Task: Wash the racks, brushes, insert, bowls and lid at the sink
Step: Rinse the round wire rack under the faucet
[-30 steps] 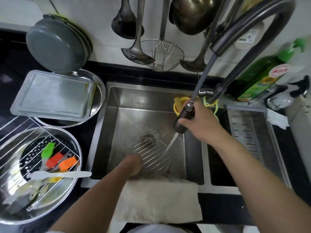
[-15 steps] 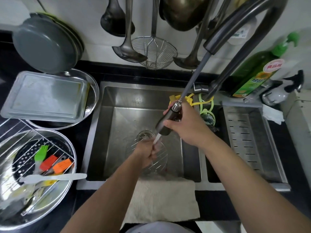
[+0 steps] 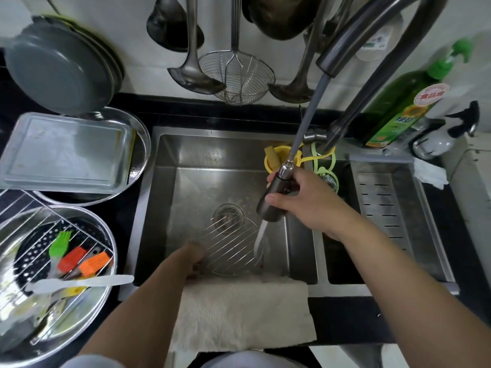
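Around the sink (image 3: 170, 181) everything else takes its place, so I go from it, biggest first. On the counter (image 3: 127, 219) to the sink's left sits a large steel bowl (image 3: 106, 296), with a square wire rack (image 3: 24, 211) tilted across it, a perforated insert (image 3: 34, 251) inside, and the brushes lying on top: green (image 3: 61, 244), red (image 3: 71, 261), orange (image 3: 95, 264) and a pale spatula-like one (image 3: 82, 281). Behind that bowl, farther left of the sink's back corner, a rectangular steel tray (image 3: 63, 152) rests on a round steel dish (image 3: 142, 144), with grey plates (image 3: 53, 73) leaning at the wall. A white cloth (image 3: 239, 314) hangs over the sink's near edge. Inside the sink, over the drain (image 3: 229, 212), is the round wire rack (image 3: 231, 248), tilted; my left hand (image 3: 192, 258) grips its left rim, fingers curled round the wire. My right hand (image 3: 305, 200) is above the sink's right side, fingers wrapped around the pull-out spray head (image 3: 273, 200), whose hose rises to the faucet arch. Water (image 3: 259, 236) streams from it onto the rack's right edge. At the sink's back right corner stands a yellow holder (image 3: 271, 160).
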{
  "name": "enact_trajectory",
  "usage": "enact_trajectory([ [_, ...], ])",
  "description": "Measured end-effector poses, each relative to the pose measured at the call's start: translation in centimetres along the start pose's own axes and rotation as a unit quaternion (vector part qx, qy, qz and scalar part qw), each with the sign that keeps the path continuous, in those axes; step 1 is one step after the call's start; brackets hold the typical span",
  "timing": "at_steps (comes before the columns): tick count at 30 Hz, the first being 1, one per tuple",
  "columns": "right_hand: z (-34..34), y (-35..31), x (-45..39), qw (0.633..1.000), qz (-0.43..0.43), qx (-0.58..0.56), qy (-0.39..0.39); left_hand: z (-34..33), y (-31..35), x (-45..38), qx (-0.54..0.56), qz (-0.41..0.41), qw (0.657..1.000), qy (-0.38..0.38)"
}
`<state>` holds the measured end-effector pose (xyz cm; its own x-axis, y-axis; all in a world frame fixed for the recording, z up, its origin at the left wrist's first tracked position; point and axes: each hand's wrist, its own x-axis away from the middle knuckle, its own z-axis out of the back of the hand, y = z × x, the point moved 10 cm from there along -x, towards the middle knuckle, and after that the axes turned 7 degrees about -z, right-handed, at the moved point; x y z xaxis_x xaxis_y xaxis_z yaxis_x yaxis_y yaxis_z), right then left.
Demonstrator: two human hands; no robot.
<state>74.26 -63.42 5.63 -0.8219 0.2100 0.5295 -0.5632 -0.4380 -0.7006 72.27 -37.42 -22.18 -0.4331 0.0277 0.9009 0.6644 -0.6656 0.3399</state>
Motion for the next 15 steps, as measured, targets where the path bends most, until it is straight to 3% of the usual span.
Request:
enact_trajectory([
  [4,-0.7,0.0,-0.3,1.0,0.008,-0.02,-0.003,-1.3,0.7,0.4,0.163,-0.024,0.986,-0.014],
  [11,-1.0,-0.1,-1.2,0.999,0.049,-0.003,-0.009,0.9,5.4,3.6,0.332,-0.162,0.926,0.079],
  [15,-1.5,-0.4,-1.8,0.995,0.075,-0.009,-0.059,1.7,5.4,4.8,0.505,-0.17,0.843,0.075],
])
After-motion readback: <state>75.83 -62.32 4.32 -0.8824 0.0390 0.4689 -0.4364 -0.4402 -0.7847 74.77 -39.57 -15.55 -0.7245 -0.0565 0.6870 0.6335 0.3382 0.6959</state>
